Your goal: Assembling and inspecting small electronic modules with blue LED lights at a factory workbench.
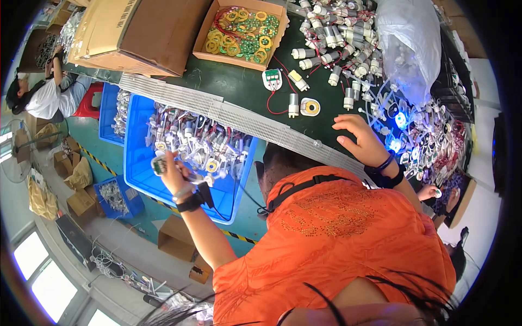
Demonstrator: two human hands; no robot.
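My left hand (pixel 169 173) pinches a small wired assembly (pixel 158 165) above the blue bin (pixel 136 163); its details are too small to tell. My right hand (pixel 363 140) lies open, flat on the dark table (pixel 239 87), wrist hidden by orange shirt (pixel 331 239).

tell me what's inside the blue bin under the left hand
The blue bin holds a heap of small white wired assemblies with ring coils. The left hand holds one above it. The lower layers and bin floor are covered.
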